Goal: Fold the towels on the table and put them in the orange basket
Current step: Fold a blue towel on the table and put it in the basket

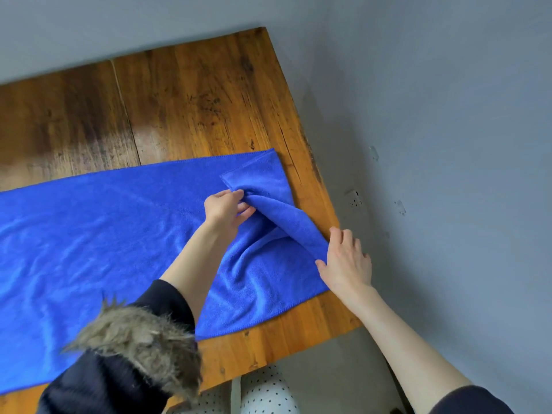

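Observation:
A large blue towel lies spread across the wooden table, reaching off the left edge of the view. Its right end is lifted into a raised ridge with one corner turned back. My left hand pinches that bunched fabric near the turned corner. At the table's right side, my right hand grips the towel's right edge, fingers curled around the fabric. No orange basket is in view.
The table's right edge and near corner border a grey floor. A grey wall with a socket stands to the right. A fur-trimmed dark sleeve covers part of the towel's near edge.

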`<action>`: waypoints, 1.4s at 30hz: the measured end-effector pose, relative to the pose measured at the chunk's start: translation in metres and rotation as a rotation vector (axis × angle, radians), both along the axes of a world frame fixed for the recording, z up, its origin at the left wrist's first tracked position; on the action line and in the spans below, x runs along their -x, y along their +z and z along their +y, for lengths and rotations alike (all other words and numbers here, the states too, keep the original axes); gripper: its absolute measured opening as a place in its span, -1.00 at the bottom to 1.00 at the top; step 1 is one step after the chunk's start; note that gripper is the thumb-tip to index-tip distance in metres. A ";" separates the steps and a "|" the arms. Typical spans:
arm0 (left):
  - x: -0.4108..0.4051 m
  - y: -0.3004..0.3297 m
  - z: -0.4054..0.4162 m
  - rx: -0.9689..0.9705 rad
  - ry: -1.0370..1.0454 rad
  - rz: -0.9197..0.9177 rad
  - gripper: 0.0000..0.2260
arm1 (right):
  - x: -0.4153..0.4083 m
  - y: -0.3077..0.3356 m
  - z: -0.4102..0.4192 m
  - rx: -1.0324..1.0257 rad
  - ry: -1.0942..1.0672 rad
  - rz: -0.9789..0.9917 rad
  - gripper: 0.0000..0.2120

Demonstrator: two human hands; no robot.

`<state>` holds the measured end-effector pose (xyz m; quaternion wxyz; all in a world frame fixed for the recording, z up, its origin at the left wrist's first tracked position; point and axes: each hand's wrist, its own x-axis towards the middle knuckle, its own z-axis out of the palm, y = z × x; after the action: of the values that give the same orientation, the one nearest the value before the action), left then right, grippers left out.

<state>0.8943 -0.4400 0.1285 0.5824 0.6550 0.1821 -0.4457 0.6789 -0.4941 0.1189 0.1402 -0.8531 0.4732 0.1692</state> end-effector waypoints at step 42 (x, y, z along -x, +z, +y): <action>0.045 -0.019 0.150 -0.698 -0.819 -0.963 -0.61 | -0.192 0.006 -0.017 0.012 0.587 -0.168 -0.70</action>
<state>0.8494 -0.2897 0.1094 0.1411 0.9423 -0.2231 -0.2056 0.8708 -0.5112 0.1248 0.1187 -0.9652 0.1945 0.1284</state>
